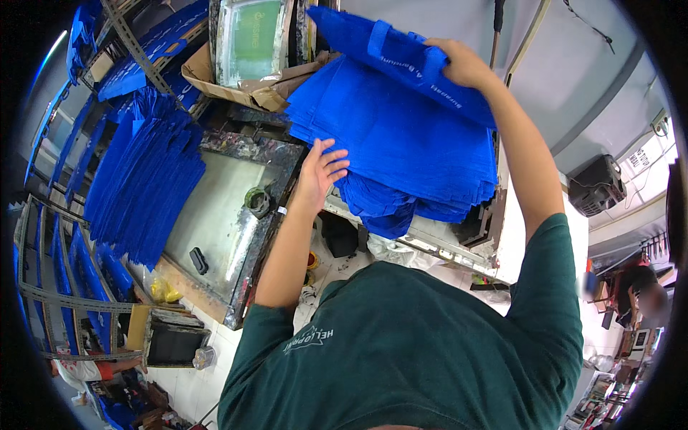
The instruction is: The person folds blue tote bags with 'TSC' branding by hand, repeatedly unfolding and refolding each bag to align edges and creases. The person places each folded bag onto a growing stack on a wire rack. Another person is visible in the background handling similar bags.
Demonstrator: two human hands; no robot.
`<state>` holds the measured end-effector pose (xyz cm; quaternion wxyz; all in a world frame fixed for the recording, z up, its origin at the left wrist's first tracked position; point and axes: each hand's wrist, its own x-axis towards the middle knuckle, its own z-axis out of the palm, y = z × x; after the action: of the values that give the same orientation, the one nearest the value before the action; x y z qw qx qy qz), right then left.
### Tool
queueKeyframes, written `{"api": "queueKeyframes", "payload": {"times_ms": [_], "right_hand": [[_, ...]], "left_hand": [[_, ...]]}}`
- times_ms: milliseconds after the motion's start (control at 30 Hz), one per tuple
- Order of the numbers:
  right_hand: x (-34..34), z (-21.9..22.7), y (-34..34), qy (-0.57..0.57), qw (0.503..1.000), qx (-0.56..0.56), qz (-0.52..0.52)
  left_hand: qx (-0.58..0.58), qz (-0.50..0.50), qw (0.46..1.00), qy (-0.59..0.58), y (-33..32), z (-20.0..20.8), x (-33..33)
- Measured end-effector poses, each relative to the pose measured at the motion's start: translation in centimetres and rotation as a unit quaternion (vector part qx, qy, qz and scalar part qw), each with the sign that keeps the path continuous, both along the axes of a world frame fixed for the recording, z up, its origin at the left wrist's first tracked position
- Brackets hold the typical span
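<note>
A blue fabric tote bag [401,63] with pale print and a loop handle is lifted at its far right edge by my right hand [459,64], whose fingers are closed on it. Below it lies a thick, fanned stack of blue bags [408,147] on a bench, its near edges drooping in folds. My left hand [321,172] is at the stack's left side, fingers spread, holding nothing. Whether its fingertips touch the bags I cannot tell.
Another blue stack [143,190] lies left, beside a glass-topped worktable [222,201] bearing a tape roll [256,202] and a small black object [198,260]. A cardboard box [201,77] holds a green-meshed frame [251,43]. Metal racks [79,295] curve along the left; a person [638,290] is far right.
</note>
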<state>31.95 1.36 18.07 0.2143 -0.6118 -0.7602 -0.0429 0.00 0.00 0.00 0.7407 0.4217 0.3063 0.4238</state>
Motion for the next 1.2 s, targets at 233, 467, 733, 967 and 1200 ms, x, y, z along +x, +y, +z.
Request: {"api": "queueKeyframes", "payload": {"times_ms": [233, 467, 733, 967, 1200], "right_hand": [[2.3, 6.8, -10.5, -0.033, 0.991, 0.029, 0.127], [13.8, 8.1, -18.9, 0.136, 0.98, 0.115, -0.085], [16.4, -3.5, -41.7, -0.061, 0.704, 0.224, -0.671], [-4.1, -9.3, -24.9, 0.848, 0.463, 0.198, -0.164], [7.6, -5.2, -23.7, 0.474, 0.768, 0.294, -0.314]], "left_hand": [[0.393, 0.261, 0.837, 0.277, 6.0, 4.9, 1.8], [0.738, 0.006, 0.628, 0.247, 8.5, 11.8, 7.9], [0.646, -0.163, 0.683, 0.298, -4.3, 12.1, 19.1], [0.743, -0.143, 0.592, 0.277, -15.0, 9.8, 25.0], [0.774, -0.049, 0.621, 0.111, -16.7, 13.9, 17.2]]}}
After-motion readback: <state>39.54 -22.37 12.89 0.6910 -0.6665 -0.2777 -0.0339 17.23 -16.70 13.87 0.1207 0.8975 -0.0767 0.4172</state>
